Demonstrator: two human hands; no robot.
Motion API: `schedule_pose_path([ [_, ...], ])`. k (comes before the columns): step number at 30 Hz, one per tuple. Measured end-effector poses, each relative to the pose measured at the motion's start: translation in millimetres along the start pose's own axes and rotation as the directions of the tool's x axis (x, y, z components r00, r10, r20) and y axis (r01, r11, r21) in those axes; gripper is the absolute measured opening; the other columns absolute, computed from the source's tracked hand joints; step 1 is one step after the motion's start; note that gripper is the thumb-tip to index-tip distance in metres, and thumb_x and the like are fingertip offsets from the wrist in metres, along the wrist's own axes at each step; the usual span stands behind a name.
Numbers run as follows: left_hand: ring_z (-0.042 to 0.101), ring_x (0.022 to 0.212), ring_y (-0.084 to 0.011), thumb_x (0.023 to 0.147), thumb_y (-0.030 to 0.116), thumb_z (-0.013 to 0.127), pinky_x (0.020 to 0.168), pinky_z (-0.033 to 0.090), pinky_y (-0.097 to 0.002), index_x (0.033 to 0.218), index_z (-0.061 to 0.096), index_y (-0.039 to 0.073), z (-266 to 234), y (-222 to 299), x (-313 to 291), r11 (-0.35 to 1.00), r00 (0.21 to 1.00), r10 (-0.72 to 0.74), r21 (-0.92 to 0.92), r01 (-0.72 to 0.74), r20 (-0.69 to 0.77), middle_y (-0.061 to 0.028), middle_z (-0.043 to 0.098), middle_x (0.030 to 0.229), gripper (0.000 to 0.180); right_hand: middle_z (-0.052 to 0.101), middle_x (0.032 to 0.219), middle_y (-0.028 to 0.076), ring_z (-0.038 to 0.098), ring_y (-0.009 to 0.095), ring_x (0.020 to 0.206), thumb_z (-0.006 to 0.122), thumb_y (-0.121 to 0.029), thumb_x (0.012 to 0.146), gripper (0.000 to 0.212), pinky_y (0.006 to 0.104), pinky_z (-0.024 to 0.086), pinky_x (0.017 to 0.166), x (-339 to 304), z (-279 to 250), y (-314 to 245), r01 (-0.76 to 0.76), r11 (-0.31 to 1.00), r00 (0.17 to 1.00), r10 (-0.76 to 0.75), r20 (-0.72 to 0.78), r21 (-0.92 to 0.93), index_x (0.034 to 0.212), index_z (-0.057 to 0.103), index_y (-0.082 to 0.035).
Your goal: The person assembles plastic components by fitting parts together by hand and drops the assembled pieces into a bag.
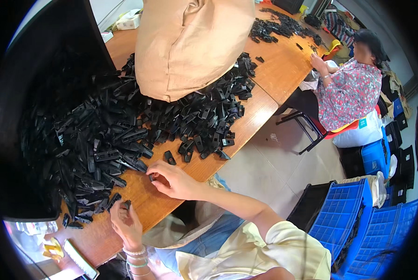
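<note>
A large heap of small black plastic parts (pixel 118 123) spreads over the wooden table. My right hand (pixel 174 181) is over the table's near edge, thumb and fingers pinched on a small black plastic part (pixel 151 177). Lower left, my left hand (pixel 126 225), with bracelets at the wrist, is raised with fingers curled around another small dark part (pixel 127 203). Its fingertips are close to the heap's near edge. Just beyond my right hand a single loose black part (pixel 169 157) lies on the wood.
A big beige sack (pixel 190 46) sits on the heap. To the left stands a large black panel (pixel 55 37). A comb-like white and green object (pixel 80 259) lies lower left. Blue crates (pixel 342 214) stand at right. Farther off, a seated person (pixel 351 88) works by more black parts (pixel 283 25).
</note>
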State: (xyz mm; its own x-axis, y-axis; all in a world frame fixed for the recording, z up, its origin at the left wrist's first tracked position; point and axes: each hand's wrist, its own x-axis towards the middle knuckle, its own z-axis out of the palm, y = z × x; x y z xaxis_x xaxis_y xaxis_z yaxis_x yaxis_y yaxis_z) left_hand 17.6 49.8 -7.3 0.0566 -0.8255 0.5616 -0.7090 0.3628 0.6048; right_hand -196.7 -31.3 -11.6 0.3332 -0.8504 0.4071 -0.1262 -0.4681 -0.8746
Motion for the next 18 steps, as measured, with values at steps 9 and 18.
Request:
schedule_pose_path([
  [9,0.064,0.090,-0.0281,0.074,-0.011,0.071,0.076,0.052,-0.0332,0.096,0.061,-0.003,-3.4,15.8,-7.0,0.905,0.935,-0.255,-0.279,0.321,0.248,-0.0170,0.065,0.100,0.026,0.056,0.104,0.011,0.055,0.031,0.098,0.070,-0.007,0.077,0.031,0.0409,0.042,0.087,-11.3,-0.6,1.8,0.113,0.941,0.994,-0.106,0.041,-0.320,0.105,0.058,-0.005],
  [18,0.056,0.084,-0.0300,0.066,0.002,0.079,0.075,0.047,-0.0389,0.088,0.070,0.000,-6.5,25.1,0.3,0.994,0.966,-0.105,0.048,0.097,0.237,-0.0101,0.062,0.089,0.024,0.059,0.092,0.011,0.057,0.031,0.089,0.073,-0.010,0.075,0.026,0.0402,0.047,0.078,-20.3,-4.8,-1.9,0.070,0.884,0.995,-0.095,-0.031,-0.462,0.099,0.066,-0.004],
])
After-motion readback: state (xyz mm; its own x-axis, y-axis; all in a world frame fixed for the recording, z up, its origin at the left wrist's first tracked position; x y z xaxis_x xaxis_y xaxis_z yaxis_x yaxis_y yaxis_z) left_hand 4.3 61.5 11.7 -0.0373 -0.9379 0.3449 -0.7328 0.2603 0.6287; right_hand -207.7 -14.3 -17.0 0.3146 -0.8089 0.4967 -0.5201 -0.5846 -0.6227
